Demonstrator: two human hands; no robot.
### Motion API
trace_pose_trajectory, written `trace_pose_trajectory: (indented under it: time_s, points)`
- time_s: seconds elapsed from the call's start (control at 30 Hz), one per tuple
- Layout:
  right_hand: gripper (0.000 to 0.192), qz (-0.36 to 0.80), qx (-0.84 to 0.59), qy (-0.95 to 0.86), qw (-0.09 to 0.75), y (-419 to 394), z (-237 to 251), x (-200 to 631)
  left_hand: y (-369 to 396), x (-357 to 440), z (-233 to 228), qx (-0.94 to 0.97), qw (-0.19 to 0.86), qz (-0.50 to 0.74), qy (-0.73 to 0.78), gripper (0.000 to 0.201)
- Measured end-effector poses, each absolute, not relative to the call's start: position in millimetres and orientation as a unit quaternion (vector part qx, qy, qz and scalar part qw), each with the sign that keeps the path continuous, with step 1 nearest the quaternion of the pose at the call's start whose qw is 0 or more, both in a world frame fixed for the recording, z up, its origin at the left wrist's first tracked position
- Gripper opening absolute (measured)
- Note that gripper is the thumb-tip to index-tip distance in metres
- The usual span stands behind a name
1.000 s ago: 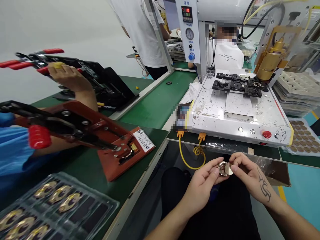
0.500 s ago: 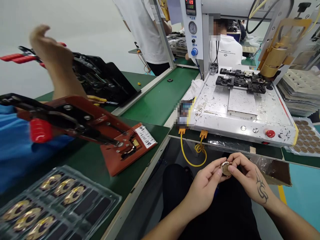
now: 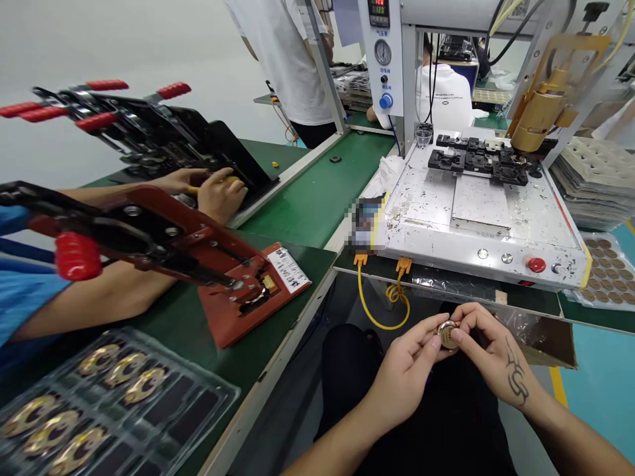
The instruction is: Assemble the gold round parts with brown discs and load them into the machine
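Since a moment ago the co-worker's hand, then raised at far left, has dropped onto the black clamp jig, while the small round metal part has stayed low over the person's lap. Both hands pinch it: the left hand from the left, the right hand from the right, fingertips closed narrowly on its rim. To do this well, I judge the pinch should stay light and even, the face turned toward the eyes, thumbs clear of the centre. Farther off sits the white machine bed; at left, a red toggle press and a tray of gold pieces.
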State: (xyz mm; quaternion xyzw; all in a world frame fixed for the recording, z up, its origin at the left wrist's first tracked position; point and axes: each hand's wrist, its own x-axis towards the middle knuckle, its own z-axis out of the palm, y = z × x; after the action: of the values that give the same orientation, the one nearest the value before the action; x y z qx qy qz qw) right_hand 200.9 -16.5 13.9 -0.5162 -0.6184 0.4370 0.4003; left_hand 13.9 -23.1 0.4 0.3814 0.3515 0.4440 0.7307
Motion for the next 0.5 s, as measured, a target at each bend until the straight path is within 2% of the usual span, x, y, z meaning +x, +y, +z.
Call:
trace_pose_trajectory:
  time_s: [0.5]
  points:
    - [0.025,0.41,-0.516,-0.632,0.407,-18.4,13.3,198.6,-27.7,15.9,-3.4,0.433,0.69,0.458,0.355,0.045]
